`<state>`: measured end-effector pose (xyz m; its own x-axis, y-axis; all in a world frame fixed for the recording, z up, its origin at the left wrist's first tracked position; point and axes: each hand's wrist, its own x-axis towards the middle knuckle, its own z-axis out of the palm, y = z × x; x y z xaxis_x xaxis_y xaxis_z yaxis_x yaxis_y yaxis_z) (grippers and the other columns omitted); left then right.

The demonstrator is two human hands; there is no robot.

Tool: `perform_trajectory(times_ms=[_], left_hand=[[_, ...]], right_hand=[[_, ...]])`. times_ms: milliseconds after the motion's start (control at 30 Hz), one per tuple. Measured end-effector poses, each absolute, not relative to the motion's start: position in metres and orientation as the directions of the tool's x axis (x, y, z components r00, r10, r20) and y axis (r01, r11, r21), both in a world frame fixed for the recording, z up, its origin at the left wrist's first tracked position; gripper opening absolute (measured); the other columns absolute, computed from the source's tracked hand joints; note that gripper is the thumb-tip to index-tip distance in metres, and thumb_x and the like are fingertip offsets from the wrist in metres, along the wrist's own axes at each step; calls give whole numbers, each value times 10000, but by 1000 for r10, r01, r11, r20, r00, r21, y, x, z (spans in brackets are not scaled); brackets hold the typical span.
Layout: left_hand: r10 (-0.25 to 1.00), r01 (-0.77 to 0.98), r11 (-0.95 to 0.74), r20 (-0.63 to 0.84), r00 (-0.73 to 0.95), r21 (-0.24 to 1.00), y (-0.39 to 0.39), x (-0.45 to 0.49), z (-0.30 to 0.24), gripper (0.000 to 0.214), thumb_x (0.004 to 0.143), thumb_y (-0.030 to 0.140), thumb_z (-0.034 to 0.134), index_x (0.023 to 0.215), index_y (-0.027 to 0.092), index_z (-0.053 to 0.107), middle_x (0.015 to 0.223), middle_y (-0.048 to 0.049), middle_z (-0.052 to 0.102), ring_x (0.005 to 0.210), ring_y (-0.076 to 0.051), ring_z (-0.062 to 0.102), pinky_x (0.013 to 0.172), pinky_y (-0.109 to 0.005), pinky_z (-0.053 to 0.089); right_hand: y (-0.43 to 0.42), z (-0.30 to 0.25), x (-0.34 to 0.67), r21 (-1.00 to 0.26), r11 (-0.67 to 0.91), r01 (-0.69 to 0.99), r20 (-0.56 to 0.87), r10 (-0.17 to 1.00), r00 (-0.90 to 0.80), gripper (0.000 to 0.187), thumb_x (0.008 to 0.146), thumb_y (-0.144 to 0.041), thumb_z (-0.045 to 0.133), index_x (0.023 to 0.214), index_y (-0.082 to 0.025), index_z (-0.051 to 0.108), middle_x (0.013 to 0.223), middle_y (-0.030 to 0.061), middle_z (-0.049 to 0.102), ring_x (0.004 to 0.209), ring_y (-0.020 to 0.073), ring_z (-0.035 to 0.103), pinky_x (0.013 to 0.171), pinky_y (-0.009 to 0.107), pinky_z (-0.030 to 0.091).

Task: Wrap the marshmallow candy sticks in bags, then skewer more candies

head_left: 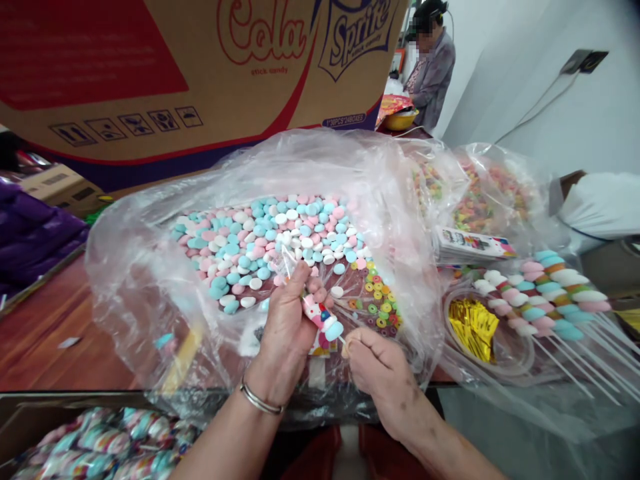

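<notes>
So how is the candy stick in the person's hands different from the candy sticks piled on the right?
The held candy stick sits in a printed wrapper; the piled candy sticks look bare. The held one is between the left hand and right hand; the piled ones lie together, untouched by either. Both show pastel candies on pale sticks.

Pink, white and blue colour the candy stick [333, 331]. Round candies [281, 218] share that pastel palette; ring candies [385, 307] show yellow and green.
</notes>
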<state>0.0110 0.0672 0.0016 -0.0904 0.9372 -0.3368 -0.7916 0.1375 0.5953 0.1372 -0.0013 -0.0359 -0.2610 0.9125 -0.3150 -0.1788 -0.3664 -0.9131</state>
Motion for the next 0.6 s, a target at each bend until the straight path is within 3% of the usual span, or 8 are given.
perform_trajectory(times_ms=[100, 233, 333, 433, 533, 600], left_hand=[[925, -796, 67, -336, -176, 601, 71, 8, 4, 203, 784, 204, 720, 699, 142, 546, 549, 54, 482, 421, -63, 445, 410, -183, 452], [904, -807, 45, -369, -218, 588, 70, 9, 5, 190, 800, 202, 703, 713, 143, 545, 562, 50, 491, 426, -69, 462, 429, -193, 472], [898, -803, 48, -379, -226, 594, 67, 12, 2, 176, 796, 206, 708, 738, 145, 555, 584, 49, 501, 430, -66, 464, 438, -198, 477], [901, -800, 38, -367, -232, 598, 65, 14, -2, 173, 783, 203, 719, 735, 144, 564, 587, 49, 502, 432, -66, 463, 439, -200, 478], [897, -789, 48, -374, -235, 613, 65, 14, -5, 177, 788, 201, 714, 712, 141, 566, 576, 46, 503, 439, -73, 473, 442, -208, 490], [884, -785, 68, -402, -238, 615, 66, 14, -6, 179, 808, 199, 692, 701, 139, 562, 561, 46, 497, 433, -76, 471, 429, -213, 492]], right_hand=[[-2, -39, 142, -985, -155, 77, -166, 973, -162, 271, 922, -361, 440, 724, -185, 496, 574, -65, 359, 520, 83, 317, 477, 209, 262], [-3, -45, 144, -936, 95, 340, 57, 991, -121, 257, 952, -304, 392, 771, -183, 527, 586, -50, 445, 529, 95, 417, 521, 213, 335], [-3, -50, 143, -803, 314, 506, 292, 948, -125, 230, 955, -218, 380, 813, -174, 555, 610, -30, 505, 535, 104, 481, 553, 219, 373], [-3, -54, 140, -586, 473, 658, 506, 848, -159, 205, 936, -134, 400, 827, -159, 573, 632, 0, 547, 561, 120, 529, 583, 235, 385], [-5, -56, 137, -421, 505, 753, 577, 790, -207, 193, 918, -100, 434, 806, -163, 577, 605, 1, 544, 548, 129, 527, 576, 249, 369], [-8, -57, 136, -385, 514, 767, 581, 780, -231, 197, 912, -93, 439, 793, -166, 578, 593, 0, 539, 538, 133, 520, 569, 257, 357]])
